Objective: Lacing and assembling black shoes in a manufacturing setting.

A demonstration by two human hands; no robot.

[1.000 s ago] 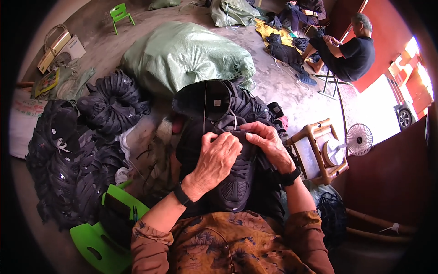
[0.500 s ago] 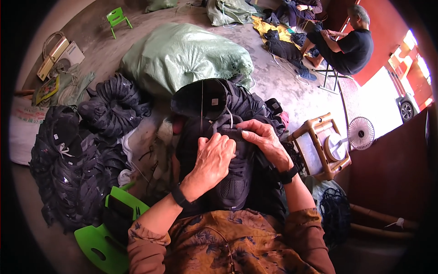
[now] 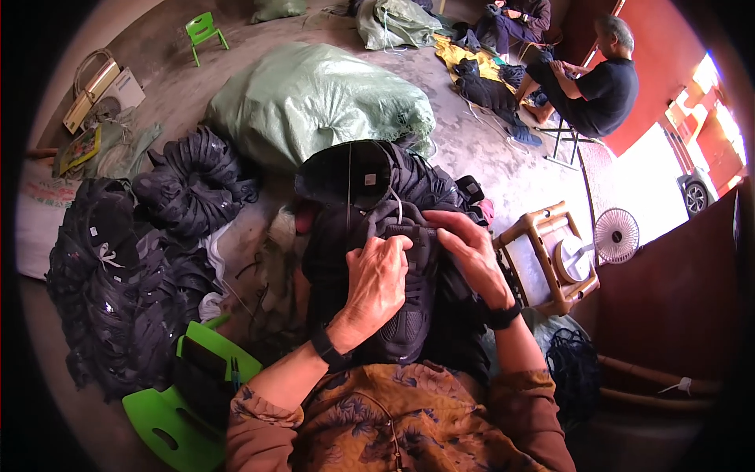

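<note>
Both of your hands at the collar of a black lace-up shoe upper

The black lace-up shoe upper (image 3: 403, 330) lies in your lap at the centre of the frame, its rounded mesh toe pointing toward the lower edge and its laced front facing up. Your left hand (image 3: 379, 279) is curled nearly closed at the top of the lacing, forefinger bent and fingertips against the upper; the thumb is mostly hidden, so you cannot tell what, if anything, it pinches. Your right hand (image 3: 472, 256) is partly open just beside the collar, thumb and forefinger apart at the upper's right edge; nothing shows between those two. A pale cord (image 3: 397, 208) arcs above your left fingertips.

Just beyond, above centre, more black shoe uppers (image 3: 429, 185) are bunched together, and behind them bulges a pale green woven sack (image 3: 322, 102). A ring-shaped bundle of black uppers (image 3: 197, 177) and a larger black pile (image 3: 118, 307) fill the left of the frame, with a green plastic chair (image 3: 161, 436) at the lower left.

At right, a small white fan (image 3: 616, 236) stands out from a bamboo-framed stool (image 3: 535, 220). In the upper right, a person in a black top (image 3: 609, 90) sits near a yellow cloth (image 3: 452, 51).
</note>
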